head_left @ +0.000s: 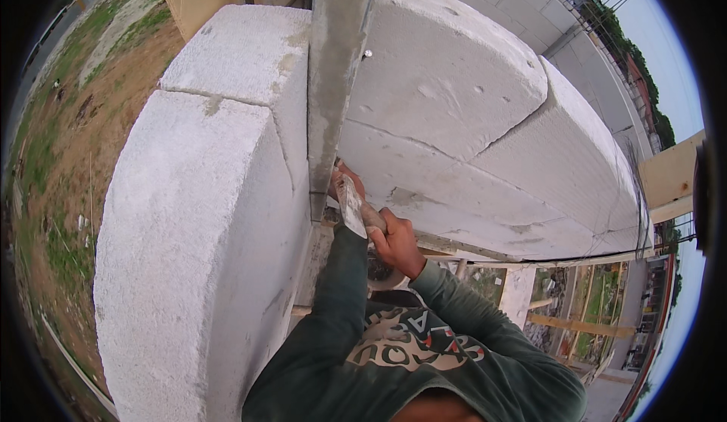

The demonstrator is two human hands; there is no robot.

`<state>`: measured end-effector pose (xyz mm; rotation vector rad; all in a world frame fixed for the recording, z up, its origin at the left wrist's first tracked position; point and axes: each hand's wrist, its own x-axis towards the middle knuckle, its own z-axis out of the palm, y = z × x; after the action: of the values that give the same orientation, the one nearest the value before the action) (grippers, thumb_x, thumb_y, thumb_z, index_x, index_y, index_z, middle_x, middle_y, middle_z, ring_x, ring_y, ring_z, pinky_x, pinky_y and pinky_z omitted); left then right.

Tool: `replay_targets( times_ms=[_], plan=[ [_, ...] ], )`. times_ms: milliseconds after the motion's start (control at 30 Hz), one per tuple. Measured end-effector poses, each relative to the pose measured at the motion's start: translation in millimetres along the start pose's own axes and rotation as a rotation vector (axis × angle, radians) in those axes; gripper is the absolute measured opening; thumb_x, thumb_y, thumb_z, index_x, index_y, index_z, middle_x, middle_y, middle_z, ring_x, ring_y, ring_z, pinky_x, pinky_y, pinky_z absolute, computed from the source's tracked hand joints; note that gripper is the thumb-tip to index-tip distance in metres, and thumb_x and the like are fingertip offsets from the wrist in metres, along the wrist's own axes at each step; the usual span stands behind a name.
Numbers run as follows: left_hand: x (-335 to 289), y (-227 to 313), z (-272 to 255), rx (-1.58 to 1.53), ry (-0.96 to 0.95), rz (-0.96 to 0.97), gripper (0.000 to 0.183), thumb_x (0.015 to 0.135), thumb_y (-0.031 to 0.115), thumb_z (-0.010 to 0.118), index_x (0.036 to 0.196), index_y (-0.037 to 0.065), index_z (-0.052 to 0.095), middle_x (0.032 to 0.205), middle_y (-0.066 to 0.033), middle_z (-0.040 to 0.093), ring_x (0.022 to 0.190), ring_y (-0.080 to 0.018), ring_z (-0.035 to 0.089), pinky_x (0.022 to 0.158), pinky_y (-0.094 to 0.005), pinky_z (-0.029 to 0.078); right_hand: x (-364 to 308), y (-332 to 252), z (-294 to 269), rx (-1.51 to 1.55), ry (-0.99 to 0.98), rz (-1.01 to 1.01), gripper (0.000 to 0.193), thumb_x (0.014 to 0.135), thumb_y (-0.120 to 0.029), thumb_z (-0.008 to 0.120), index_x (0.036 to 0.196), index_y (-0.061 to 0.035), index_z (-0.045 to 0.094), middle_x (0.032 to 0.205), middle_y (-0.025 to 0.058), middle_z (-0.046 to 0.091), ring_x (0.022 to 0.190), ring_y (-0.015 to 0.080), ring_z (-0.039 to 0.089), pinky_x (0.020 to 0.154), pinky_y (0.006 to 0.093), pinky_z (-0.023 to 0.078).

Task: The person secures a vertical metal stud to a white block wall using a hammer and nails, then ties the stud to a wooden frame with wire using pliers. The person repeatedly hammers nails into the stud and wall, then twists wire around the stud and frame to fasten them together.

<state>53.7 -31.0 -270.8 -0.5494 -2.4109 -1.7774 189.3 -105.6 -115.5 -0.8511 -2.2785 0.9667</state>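
Observation:
My right hand [398, 245] is closed round the short handle of a hand tool with a flat, worn metal head [351, 204], hatchet-like in shape. That head lies across the view of my left hand [350, 177], which is up against the lower part of an upright grey metal post [337, 81]. Its visible fingers are curled, but whatever they hold is hidden. The post stands in the inner corner between a white block wall on the left [178, 218] and another white block wall on the right [447, 81].
Wooden boards [193, 2] rise behind the left wall. Grass and bare soil [72, 172] lie far below on the left. At lower right, timber poles [583, 325] cross above the ground. A grey round container [382, 274] sits just below my hands.

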Motion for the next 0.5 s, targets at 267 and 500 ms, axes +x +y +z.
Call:
replay_targets(
  times_ms=[267,500],
  plan=[
    [4,-26,12,-0.152,0.004,0.023,0.021,0.100,0.017,0.046,0.110,0.001,0.053,0.098,-0.0156,0.058,0.091,-0.0302,0.056,0.081,-0.0387,0.046,1,13,6,0.032,0.005,0.032,0.032,0.088,-0.028,0.064,0.089,0.0023,0.054,0.063,0.0251,0.057,0.063,0.0467,0.059,0.055,0.0476,0.047],
    [3,-5,-5,-0.012,-0.043,-0.045,0.027,0.095,0.021,0.051,0.112,0.002,0.057,0.110,-0.0178,0.061,0.103,-0.0306,0.059,0.088,-0.0380,0.046,2,24,14,0.048,0.100,-0.103,0.034,0.088,-0.031,0.065,0.091,0.0012,0.056,0.064,0.0259,0.057,0.065,0.0483,0.059,0.056,0.0494,0.046]
  ],
)
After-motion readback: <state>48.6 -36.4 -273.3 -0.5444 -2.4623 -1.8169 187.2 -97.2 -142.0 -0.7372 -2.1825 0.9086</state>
